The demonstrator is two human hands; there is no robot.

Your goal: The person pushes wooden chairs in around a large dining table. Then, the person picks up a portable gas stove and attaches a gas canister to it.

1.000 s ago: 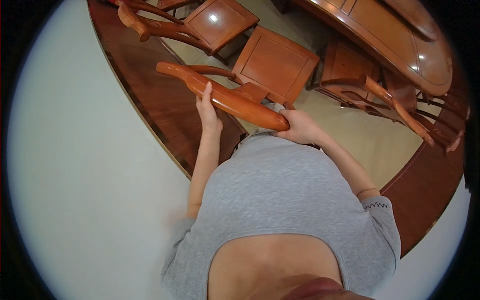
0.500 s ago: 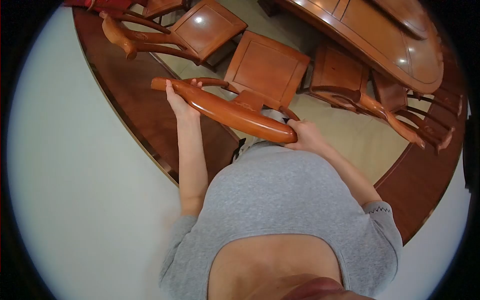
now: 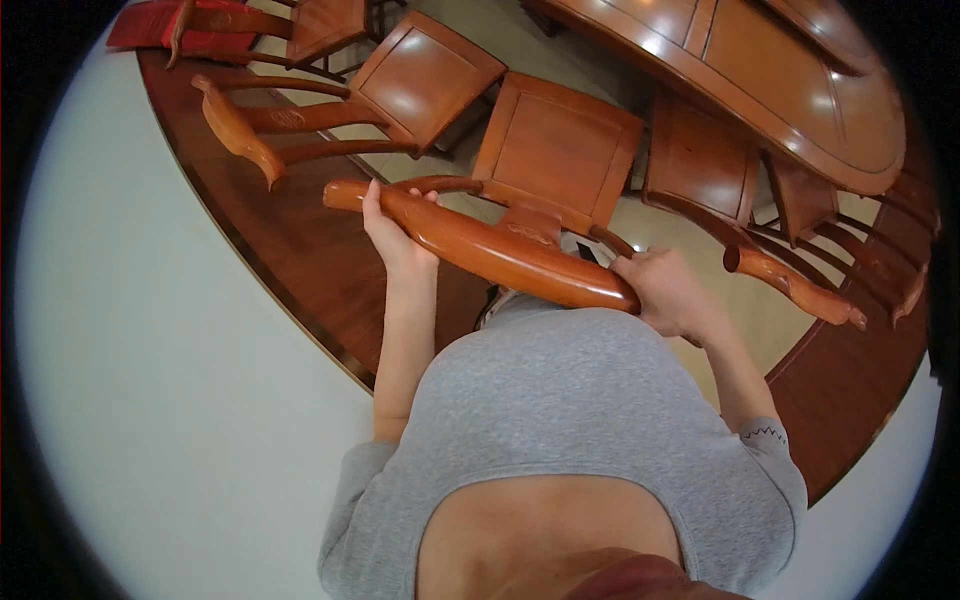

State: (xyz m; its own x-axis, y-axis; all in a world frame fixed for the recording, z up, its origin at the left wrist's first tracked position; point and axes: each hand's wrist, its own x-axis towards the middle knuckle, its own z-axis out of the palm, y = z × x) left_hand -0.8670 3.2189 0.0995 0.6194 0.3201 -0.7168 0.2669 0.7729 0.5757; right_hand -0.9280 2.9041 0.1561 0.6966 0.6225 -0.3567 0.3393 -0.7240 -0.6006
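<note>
A brown wooden chair (image 3: 558,150) stands directly before me, its curved, glossy top rail (image 3: 500,252) nearest my body. Near the rail's left end, my left hand (image 3: 402,235) is closed around it, thumb on top and fingertips showing on the far side. My right hand (image 3: 672,292) is closed at the rail's right end, with the back of the hand toward me; its fingertips are partly hidden. Part of the carved back splat (image 3: 532,225) shows beyond the rail. The chair's legs are hidden.
A large round wooden table (image 3: 770,90) stands at the upper right. Another chair (image 3: 425,85) is to the left, and further chairs (image 3: 705,160) are on the right. Red cloth (image 3: 205,42) lies at the upper left. Dark wood panelling (image 3: 270,270) borders the pale wall (image 3: 180,380).
The whole view has shifted, with the chair and its neighbours now farther right and lower. My right hand has turned at the rail's end, showing more of its back. My left hand keeps its hold.
</note>
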